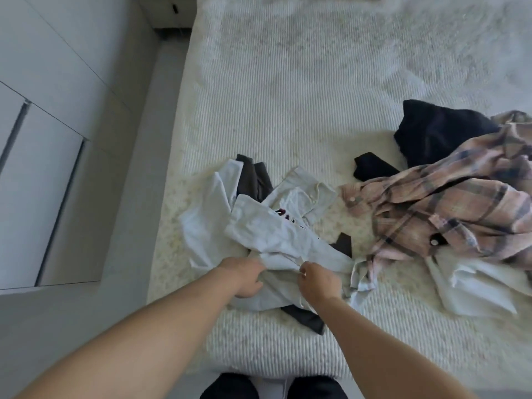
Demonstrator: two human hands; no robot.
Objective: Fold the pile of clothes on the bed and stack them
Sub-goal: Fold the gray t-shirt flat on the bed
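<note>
A crumpled white T-shirt (270,226) with a dark red print lies near the front edge of the bed (288,96). My left hand (244,276) grips its lower edge, and my right hand (316,279) pinches the same edge a little to the right. A dark grey garment (254,180) lies partly under the white shirt. To the right a pink plaid shirt (446,205) sprawls over a navy garment (437,131) and a pale white piece (478,283).
The bed has a ribbed cream cover, with bare cover stretching toward the far side. White wardrobe doors (43,139) and a strip of grey floor (121,226) run along the left. My dark trousers (230,387) show at the bed's foot.
</note>
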